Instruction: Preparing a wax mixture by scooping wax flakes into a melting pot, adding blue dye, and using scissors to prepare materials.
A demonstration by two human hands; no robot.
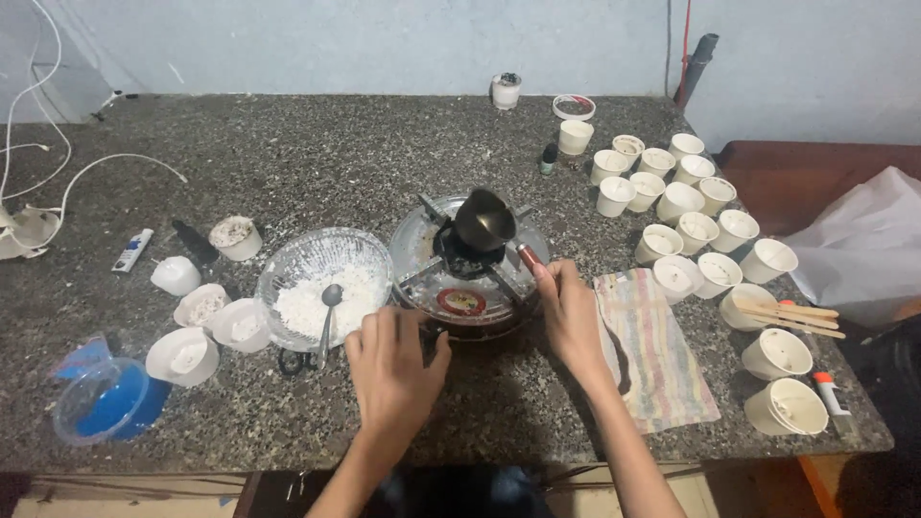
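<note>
While resting at the near front of the round gas stove point(467, 288), left hand point(391, 369) curled over its knob. Just right, right hand point(568, 312) gripped the red handle point(531, 259) of the small metal pot point(484, 221), which sat atop the burner, beyond.

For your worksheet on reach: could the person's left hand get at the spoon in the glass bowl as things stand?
Probably yes. The left hand rests at the stove's front edge, beside the glass bowl. The spoon leans handle-first toward it, with nothing between them.
</note>
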